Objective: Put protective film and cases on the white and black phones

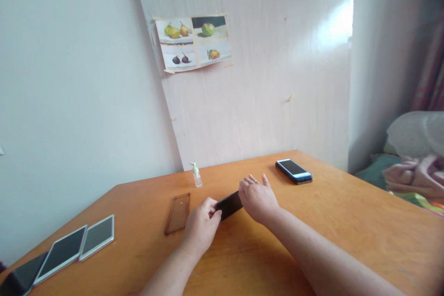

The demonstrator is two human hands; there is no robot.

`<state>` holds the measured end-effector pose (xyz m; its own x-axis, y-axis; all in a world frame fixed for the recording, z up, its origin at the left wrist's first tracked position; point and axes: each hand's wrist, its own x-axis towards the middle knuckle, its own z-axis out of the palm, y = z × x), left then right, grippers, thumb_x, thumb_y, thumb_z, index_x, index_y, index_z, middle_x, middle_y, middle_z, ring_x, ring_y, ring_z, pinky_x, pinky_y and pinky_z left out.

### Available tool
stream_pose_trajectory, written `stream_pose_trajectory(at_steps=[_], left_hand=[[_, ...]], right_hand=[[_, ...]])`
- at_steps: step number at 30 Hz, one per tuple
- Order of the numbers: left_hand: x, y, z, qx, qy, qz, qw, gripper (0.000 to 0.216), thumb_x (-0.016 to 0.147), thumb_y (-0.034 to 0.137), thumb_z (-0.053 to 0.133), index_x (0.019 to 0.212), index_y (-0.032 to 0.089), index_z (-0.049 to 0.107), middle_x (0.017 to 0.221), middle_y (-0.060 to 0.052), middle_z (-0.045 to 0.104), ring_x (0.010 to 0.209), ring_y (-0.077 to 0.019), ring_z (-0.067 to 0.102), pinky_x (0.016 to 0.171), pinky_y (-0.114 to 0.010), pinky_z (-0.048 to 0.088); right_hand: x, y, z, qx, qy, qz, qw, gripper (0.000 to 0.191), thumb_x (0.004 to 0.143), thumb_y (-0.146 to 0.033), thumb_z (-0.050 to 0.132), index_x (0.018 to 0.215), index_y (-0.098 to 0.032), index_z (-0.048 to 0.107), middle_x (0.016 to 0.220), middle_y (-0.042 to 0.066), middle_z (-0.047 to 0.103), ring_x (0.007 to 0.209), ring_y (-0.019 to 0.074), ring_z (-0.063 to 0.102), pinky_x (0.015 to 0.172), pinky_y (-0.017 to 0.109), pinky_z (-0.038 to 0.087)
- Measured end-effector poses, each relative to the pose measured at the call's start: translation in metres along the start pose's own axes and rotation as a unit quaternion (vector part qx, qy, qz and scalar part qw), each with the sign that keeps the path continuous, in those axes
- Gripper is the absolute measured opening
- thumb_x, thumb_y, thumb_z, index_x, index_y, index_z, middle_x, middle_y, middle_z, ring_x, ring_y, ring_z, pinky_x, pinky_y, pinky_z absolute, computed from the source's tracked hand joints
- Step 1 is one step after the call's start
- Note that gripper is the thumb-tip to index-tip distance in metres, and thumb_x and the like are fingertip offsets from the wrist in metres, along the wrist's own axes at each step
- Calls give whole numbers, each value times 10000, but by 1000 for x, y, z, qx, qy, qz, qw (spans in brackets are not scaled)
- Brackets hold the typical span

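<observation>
Between my two hands a black phone is tilted above the table. My left hand grips its left end, thumb on the near side and fingers behind. Over the phone's right end lies my right hand, its fingers stretched out and slightly apart, covering that end. A translucent brown phone case rests flat on the table just left of my left hand. Behind the case stands a small clear pump bottle with a pale green top.
On the orange-brown wooden table, a white-faced phone in a blue case lies at the back right. At the left edge are a white phone, a white tablet and a dark device. Bedding is beyond the right side.
</observation>
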<state>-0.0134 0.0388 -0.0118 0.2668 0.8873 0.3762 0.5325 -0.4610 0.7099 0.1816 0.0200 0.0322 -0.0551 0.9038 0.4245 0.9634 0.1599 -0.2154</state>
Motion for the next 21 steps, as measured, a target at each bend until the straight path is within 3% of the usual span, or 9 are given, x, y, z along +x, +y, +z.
stream_pose_trajectory(at_steps=[4,6,8,13,15,21], left_hand=[[-1,1,-2,8,7,0,1000,106,817,304,554,814,202,582,712,10,670,676,-152,614,620,-224,406],[-1,1,-2,14,9,1,1000,123,821,321,554,807,203,586,724,6,676,694,-155,617,635,-226,413],[-1,0,-2,11,7,-1,1000,105,817,301,551,828,204,590,741,4,682,702,-155,623,641,-226,415],[0,-2,0,-3,2,1,1000,93,827,277,539,860,203,583,730,8,674,680,-153,626,633,-228,411],[1,-2,0,-4,3,-1,1000,97,823,281,545,859,201,588,717,10,671,669,-153,623,626,-228,409],[1,-4,-3,3,9,9,1000,72,801,252,563,844,204,595,787,1,700,706,-156,631,620,-221,409]], right_hand=[[-15,-27,3,26,-18,-145,989,344,985,-288,299,1118,-198,603,1265,108,613,1343,233,408,1146,492,95],[-19,-34,3,34,-28,-183,982,345,985,-288,309,1193,-215,573,1314,92,587,1349,215,400,1154,479,86],[-17,-29,2,29,-29,-153,987,363,989,-286,294,1225,-220,561,1328,97,579,1344,223,407,1150,515,63],[1,4,1,2,-2,17,1000,423,996,-296,231,1156,-178,605,1290,151,600,1359,300,377,1100,643,33],[2,6,2,0,-4,27,1000,429,993,-305,238,1159,-166,608,1328,163,573,1377,306,346,1103,643,47],[-19,-32,6,36,-41,-163,985,461,983,-338,304,1386,-176,460,1484,130,423,1422,253,275,1160,539,63]])
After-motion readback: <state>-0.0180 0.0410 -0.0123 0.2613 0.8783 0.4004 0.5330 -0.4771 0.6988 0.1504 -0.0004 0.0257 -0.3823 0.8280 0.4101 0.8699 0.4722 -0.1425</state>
